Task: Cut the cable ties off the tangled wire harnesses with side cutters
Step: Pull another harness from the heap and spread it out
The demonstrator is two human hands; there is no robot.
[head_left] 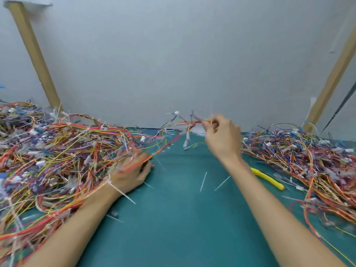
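A big tangle of red, yellow and blue wire harnesses [57, 151] covers the left of the green mat [173, 218]. My right hand [221, 135] is raised at the back middle, pinching one end of a harness strand [179, 124] that stretches down and left into the tangle. My left hand [133, 170] lies palm down at the tangle's right edge, partly under wires, pressing on them; whether its fingers grip a wire is blurred. The yellow-handled side cutters [269, 180] lie on the mat behind my right forearm, in no hand.
A second heap of harnesses [308, 160] fills the right side. Loose white cut tie pieces [203, 181] are scattered on the mat between my arms. A grey wall stands close behind, with wooden struts [36, 58] leaning at the left and right.
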